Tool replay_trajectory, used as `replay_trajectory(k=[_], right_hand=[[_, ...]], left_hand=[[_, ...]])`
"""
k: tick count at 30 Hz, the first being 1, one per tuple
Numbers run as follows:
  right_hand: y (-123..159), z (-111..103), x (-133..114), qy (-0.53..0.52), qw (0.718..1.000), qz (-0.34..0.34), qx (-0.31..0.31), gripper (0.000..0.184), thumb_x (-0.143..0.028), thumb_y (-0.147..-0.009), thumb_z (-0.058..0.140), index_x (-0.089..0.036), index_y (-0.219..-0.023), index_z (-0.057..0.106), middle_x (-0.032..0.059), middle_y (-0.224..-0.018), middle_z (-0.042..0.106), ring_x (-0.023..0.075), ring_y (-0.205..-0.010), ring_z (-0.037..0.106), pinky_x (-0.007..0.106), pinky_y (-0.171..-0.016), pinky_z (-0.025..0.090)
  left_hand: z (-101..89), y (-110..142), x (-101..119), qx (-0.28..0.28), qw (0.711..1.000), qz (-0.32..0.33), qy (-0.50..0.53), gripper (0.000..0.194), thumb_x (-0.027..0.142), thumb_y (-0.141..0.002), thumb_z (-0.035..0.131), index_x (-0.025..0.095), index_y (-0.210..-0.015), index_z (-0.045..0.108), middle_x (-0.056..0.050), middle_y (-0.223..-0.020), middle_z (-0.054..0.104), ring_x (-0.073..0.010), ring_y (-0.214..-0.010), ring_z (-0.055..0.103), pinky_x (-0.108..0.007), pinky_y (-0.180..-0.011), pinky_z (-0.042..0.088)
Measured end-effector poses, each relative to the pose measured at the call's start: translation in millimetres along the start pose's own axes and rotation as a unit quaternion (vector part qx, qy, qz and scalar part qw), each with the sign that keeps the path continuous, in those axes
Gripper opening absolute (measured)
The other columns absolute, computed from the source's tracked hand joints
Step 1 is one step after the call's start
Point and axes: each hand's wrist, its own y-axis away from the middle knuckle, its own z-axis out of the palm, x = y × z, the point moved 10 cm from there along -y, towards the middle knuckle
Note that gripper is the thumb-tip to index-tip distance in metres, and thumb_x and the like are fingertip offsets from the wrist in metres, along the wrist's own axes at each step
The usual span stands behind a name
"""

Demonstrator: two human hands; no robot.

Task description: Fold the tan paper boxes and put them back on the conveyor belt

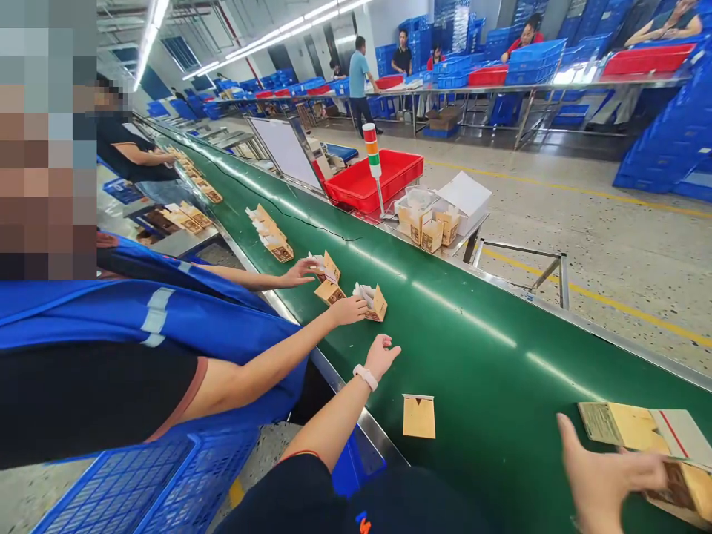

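Green conveyor belt (500, 386) runs ahead; over it the left hand (379, 357) hovers open, fingers spread, near a flat kraft card blank (419, 417); the blurred right hand (609, 475) is against a printed kraft carton (650, 445), its grip unclear; farther up the belt, a co-worker's hand (340, 311) touches part-folded cartons (374, 304); beyond it stands a red crate (372, 178).

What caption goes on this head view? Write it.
Right hand at a kraft carton on a green conveyor belt; left hand open nearby.
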Motion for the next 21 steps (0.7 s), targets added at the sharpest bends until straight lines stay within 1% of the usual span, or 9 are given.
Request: replay_trajectory(k=[1, 2, 5, 7, 10, 12, 15, 18, 21], right_hand=[[17.5, 12.0, -20.9, -0.032, 0.999, -0.016, -0.039, 0.110, -0.069, -0.066, 0.061, -0.002, -0.141, 0.017, 0.0315, -0.132, 0.031, 0.0474, -0.125, 0.031, 0.062, -0.092, 0.042], [38.6, 33.2, -45.5, -0.075, 0.988, -0.051, -0.124, 0.095, -0.067, -0.070, 0.057, -0.008, -0.138, 0.028, 0.0253, -0.128, 0.039, 0.0411, -0.119, 0.043, 0.056, -0.088, 0.047], [120.9, 85.5, -107.7, -0.137, 0.911, -0.164, -0.351, 0.077, -0.059, -0.074, 0.059, -0.018, -0.135, 0.035, 0.0166, -0.131, 0.045, 0.0314, -0.116, 0.051, 0.048, -0.093, 0.047], [164.1, 99.5, -126.9, -0.122, 0.890, -0.211, -0.385, 0.092, -0.054, -0.066, 0.069, -0.018, -0.140, 0.027, 0.0180, -0.137, 0.040, 0.0335, -0.125, 0.044, 0.050, -0.100, 0.042], [196.6, 107.7, -137.8, -0.066, 0.900, -0.247, -0.352, 0.101, -0.043, -0.063, 0.073, -0.018, -0.144, 0.018, 0.0200, -0.139, 0.039, 0.0373, -0.126, 0.041, 0.051, -0.097, 0.042], [198.6, 110.4, -139.8, -0.013, 0.907, -0.263, -0.328, 0.087, -0.033, -0.068, 0.065, -0.019, -0.142, 0.023, 0.0186, -0.132, 0.046, 0.0362, -0.117, 0.049, 0.050, -0.091, 0.044], [174.7, 108.2, -137.2, 0.062, 0.912, -0.275, -0.299, 0.066, -0.025, -0.072, 0.054, -0.020, -0.135, 0.035, 0.0156, -0.120, 0.054, 0.0325, -0.102, 0.056, 0.047, -0.083, 0.046], [128.3, 95.1, -123.6, 0.114, 0.927, -0.246, -0.260, 0.054, -0.032, -0.077, 0.048, -0.017, -0.129, 0.043, 0.0165, -0.115, 0.056, 0.0320, -0.091, 0.057, 0.046, -0.072, 0.048], [78.6, 73.3, -100.3, 0.141, 0.954, -0.181, -0.191, 0.058, -0.044, -0.078, 0.047, -0.012, -0.126, 0.049, 0.0204, -0.109, 0.055, 0.0361, -0.087, 0.057, 0.049, -0.066, 0.048]], left_hand=[[7.4, 1.4, -9.7, -0.025, 1.000, -0.012, -0.002, 0.029, 0.014, -0.068, 0.074, 0.015, -0.089, 0.054, -0.004, -0.088, 0.057, -0.0140, -0.082, 0.056, -0.030, -0.083, 0.046], [13.8, 4.9, -17.9, -0.045, 0.999, -0.020, -0.003, 0.029, 0.014, -0.068, 0.074, 0.015, -0.089, 0.055, -0.003, -0.086, 0.057, -0.0135, -0.080, 0.056, -0.029, -0.081, 0.046], [28.9, 23.2, -39.2, -0.094, 0.995, -0.044, -0.010, 0.032, 0.017, -0.070, 0.073, 0.015, -0.097, 0.057, -0.003, -0.085, 0.058, -0.0128, -0.082, 0.055, -0.027, -0.082, 0.045], [39.8, 40.9, -54.0, -0.130, 0.989, -0.072, -0.017, 0.031, 0.021, -0.072, 0.071, 0.017, -0.100, 0.057, -0.001, -0.082, 0.058, -0.0123, -0.079, 0.055, -0.026, -0.080, 0.045], [64.1, 76.1, -78.2, -0.201, 0.971, -0.128, -0.018, 0.020, 0.028, -0.076, 0.066, 0.017, -0.092, 0.058, 0.001, -0.075, 0.058, -0.0120, -0.070, 0.056, -0.026, -0.071, 0.046], [80.5, 97.2, -90.4, -0.235, 0.961, -0.149, -0.002, 0.016, 0.031, -0.083, 0.056, 0.017, -0.088, 0.058, 0.000, -0.077, 0.060, -0.0117, -0.070, 0.058, -0.024, -0.067, 0.045], [95.1, 112.2, -102.1, -0.255, 0.954, -0.156, 0.026, 0.016, 0.029, -0.087, 0.047, 0.018, -0.093, 0.059, -0.001, -0.091, 0.063, -0.0101, -0.075, 0.059, -0.020, -0.063, 0.043], [89.1, 111.6, -114.4, -0.243, 0.957, -0.159, -0.001, 0.011, 0.023, -0.080, 0.057, 0.019, -0.090, 0.059, 0.000, -0.089, 0.062, -0.0096, -0.071, 0.058, -0.018, -0.056, 0.038], [70.6, 108.6, -124.7, -0.212, 0.965, -0.154, -0.022, 0.006, 0.019, -0.072, 0.064, 0.020, -0.073, 0.057, 0.002, -0.072, 0.059, -0.0104, -0.061, 0.054, -0.020, -0.050, 0.033]])
